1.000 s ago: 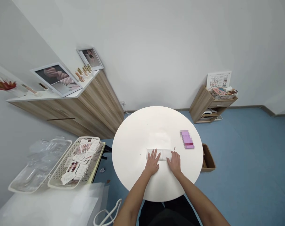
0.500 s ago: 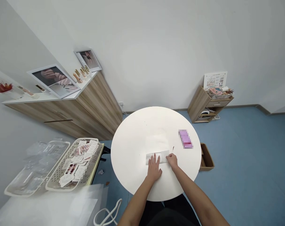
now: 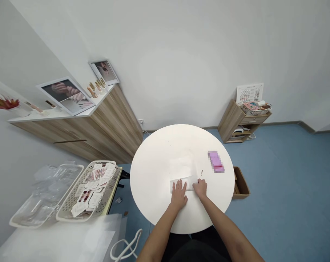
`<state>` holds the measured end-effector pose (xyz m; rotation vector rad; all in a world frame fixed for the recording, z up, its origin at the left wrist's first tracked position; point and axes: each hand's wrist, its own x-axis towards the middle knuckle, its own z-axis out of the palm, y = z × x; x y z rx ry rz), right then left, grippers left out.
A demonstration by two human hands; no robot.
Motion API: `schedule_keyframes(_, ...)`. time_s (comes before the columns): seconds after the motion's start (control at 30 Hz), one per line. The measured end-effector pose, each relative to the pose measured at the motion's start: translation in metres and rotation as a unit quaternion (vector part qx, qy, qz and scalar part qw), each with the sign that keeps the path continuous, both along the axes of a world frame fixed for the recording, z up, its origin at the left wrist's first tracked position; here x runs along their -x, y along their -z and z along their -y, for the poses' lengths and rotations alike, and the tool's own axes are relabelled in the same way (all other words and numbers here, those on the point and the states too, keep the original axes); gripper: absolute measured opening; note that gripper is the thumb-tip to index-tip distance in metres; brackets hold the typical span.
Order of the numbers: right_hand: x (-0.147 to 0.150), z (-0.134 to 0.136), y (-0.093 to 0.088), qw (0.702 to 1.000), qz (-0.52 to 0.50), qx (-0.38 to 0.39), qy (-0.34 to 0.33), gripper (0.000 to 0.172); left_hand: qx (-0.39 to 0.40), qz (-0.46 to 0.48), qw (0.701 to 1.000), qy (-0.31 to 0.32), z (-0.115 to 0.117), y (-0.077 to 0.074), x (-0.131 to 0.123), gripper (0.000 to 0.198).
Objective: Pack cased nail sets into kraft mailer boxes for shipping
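My left hand [image 3: 179, 193] lies flat, fingers spread, on a small white packet [image 3: 182, 183] near the front of the round white table [image 3: 154, 163]. My right hand [image 3: 200, 189] has its fingers curled at the packet's right end, pinching its edge. A thin clear sheet [image 3: 183, 163] lies on the table just beyond the packet. A tiny dark item [image 3: 201, 171] sits just right of the packet.
A pink blurred object [image 3: 216, 161] lies at the table's right. Left of the table stand a white basket of cards [image 3: 91, 189] and a clear tray [image 3: 42, 194]. A brown box [image 3: 240, 182] sits on the blue floor. Wooden cabinets [image 3: 99, 120] line the walls.
My right hand has moved left along the packet and curled its fingers at the packet's end. The clear sheet beyond it now shows more. My left hand has stayed flat on the packet.
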<state>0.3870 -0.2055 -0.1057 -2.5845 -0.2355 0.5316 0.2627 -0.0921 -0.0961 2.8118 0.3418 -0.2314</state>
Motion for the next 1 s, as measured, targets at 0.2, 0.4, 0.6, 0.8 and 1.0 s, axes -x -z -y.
schedule_keyframes(0.2, 0.030, -0.011, 0.006, 0.947, 0.107, -0.199, -0.229, 0.040, 0.070, 0.011, 0.998, -0.001, -0.011, 0.006, 0.006, 0.073)
schedule_keyframes(0.4, 0.044, -0.005, 0.015, 0.917, 0.080, -0.103, -0.376, 0.068, 0.154, 0.079, 0.982, -0.070, -0.026, 0.017, 0.019, 0.075)
schedule_keyframes(0.6, 0.039, 0.002, -0.005, 0.883, 0.075, 0.008, -0.463, 0.064, 0.082, 0.063, 0.902, -0.419, -0.025, 0.016, 0.032, 0.037)
schedule_keyframes(0.8, 0.040, 0.001, -0.016, 0.886, 0.057, 0.020, -0.460, 0.060, 0.169, 0.044, 0.853, -0.492, -0.023, 0.017, 0.018, 0.013)
schedule_keyframes(1.0, 0.041, 0.010, -0.022, 0.889, 0.060, 0.022, -0.454, 0.064, 0.235, 0.087, 0.850, -0.464, -0.015, 0.013, 0.006, 0.002)
